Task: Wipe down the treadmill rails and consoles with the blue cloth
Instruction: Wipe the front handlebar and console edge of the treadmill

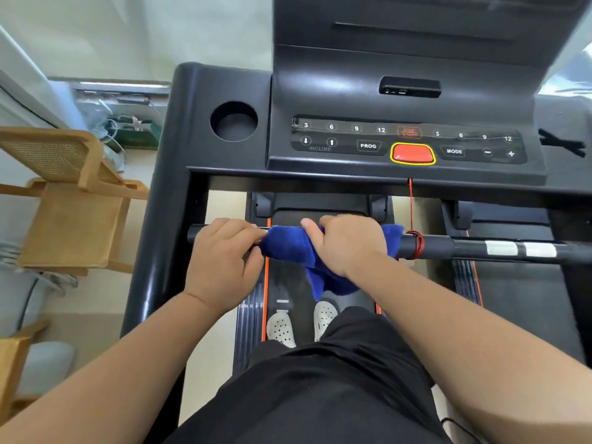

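A blue cloth [288, 245] is wrapped over the black front handrail [448, 248] of the treadmill, with a loose corner hanging down. My right hand [349, 241] grips the cloth around the rail. My left hand [224, 254] curls round the rail just left of the cloth, its fingertips touching the cloth's left end. Above the rail lies the black console [407, 139] with numbered buttons and a red stop button [412, 153].
A red safety cord [415, 245] hangs from the console and loops round the rail right of the cloth. A round cup holder [234, 121] sits left of the console. A wooden chair [70, 200] stands to the left. My white shoes [282, 328] stand on the belt.
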